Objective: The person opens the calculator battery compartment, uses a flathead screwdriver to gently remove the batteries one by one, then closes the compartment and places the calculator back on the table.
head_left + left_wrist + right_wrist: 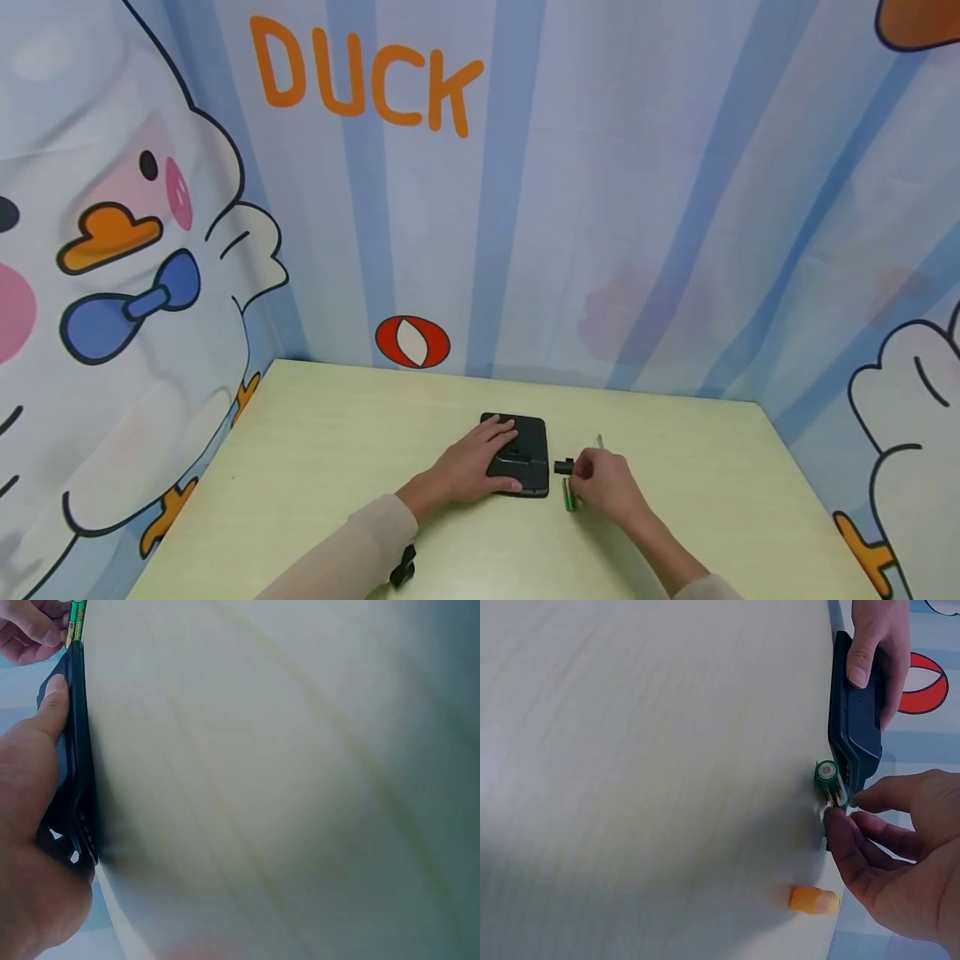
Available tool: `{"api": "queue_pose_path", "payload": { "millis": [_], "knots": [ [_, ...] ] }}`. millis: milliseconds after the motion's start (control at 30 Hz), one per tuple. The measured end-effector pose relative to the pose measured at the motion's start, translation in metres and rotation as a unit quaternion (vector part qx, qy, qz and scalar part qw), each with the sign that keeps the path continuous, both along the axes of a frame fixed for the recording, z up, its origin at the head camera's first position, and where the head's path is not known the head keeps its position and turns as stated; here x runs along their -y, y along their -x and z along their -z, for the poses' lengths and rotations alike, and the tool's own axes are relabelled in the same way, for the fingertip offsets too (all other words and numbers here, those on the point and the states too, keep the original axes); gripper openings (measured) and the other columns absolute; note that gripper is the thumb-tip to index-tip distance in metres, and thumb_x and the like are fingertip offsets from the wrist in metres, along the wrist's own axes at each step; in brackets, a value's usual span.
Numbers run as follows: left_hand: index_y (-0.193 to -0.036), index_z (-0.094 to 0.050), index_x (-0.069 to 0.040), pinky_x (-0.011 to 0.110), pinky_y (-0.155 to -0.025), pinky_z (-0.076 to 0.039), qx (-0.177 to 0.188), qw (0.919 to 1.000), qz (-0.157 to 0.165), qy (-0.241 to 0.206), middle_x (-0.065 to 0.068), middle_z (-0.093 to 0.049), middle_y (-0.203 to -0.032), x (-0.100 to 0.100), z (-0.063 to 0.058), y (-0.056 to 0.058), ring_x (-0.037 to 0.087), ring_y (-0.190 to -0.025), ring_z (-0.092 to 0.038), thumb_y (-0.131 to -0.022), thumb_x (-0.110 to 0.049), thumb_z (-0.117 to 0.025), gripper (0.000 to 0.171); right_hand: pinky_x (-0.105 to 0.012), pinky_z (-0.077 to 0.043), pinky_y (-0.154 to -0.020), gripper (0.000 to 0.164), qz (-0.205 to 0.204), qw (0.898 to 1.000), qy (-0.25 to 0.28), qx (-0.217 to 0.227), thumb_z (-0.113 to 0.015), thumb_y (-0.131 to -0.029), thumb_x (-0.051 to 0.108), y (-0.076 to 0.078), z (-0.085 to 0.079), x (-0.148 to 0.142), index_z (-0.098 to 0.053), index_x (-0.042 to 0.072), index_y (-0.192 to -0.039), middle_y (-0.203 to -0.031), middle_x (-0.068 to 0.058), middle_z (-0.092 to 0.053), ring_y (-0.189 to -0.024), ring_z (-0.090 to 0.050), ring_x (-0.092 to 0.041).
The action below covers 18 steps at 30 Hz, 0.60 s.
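A flat black device [534, 442] with rounded corners lies on the table, a raised bar across its upper side. My left hand [472, 461] rests on it with fingers stretched over its top and the thumb along the near edge. Beside its right edge, my right hand [609, 486] has thumb and forefinger bent together at one end of a green battery [569, 495]. In the right wrist view, the other end of the battery [827, 772] faces the camera. A small black piece [562, 467] lies between the device and the right fingertips; part of it is hidden.
Beyond the right hand a thin metal rod [600, 440] sticks out. The right wrist view shows an orange piece [813, 900] on the table near that hand. Another black object [403, 567] lies by the left sleeve. A printed curtain [570, 208] stands behind the table [360, 417].
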<state>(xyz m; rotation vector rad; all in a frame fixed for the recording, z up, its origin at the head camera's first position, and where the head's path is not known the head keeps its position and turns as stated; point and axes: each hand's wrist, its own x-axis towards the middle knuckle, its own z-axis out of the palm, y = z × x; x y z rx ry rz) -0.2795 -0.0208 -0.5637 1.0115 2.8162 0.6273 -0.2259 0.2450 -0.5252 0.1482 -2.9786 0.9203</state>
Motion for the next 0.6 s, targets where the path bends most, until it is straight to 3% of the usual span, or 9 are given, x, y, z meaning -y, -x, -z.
{"api": "queue_pose_path", "payload": {
  "millis": [267,600],
  "knots": [
    [-0.167,-0.037,-0.017,0.048,-0.122,-0.037,0.000,1.0000,0.000,0.003,-0.002,-0.029,-0.174,0.001,-0.001,0.000,0.022,-0.163,-0.016,-0.097,-0.067,-0.064,0.090,-0.033,-0.051,-0.065,0.011,-0.013,1.000,-0.008,-0.016,-0.077,-0.087,0.000,0.005,-0.008,-0.003,-0.070,0.008,-0.084,-0.076,0.001,-0.064,-0.071,-0.056,-0.014],
    [-0.167,-0.036,-0.018,0.048,-0.123,-0.036,0.005,1.0000,0.001,0.003,-0.002,-0.028,-0.174,0.001,-0.003,-0.001,0.022,-0.163,-0.015,-0.098,-0.066,-0.065,0.089,-0.033,-0.056,-0.072,0.008,-0.061,0.998,0.010,-0.033,-0.076,-0.089,-0.001,0.015,-0.013,-0.010,-0.075,0.004,-0.094,-0.084,0.002,-0.068,-0.077,-0.061,-0.012]
  ]
}}
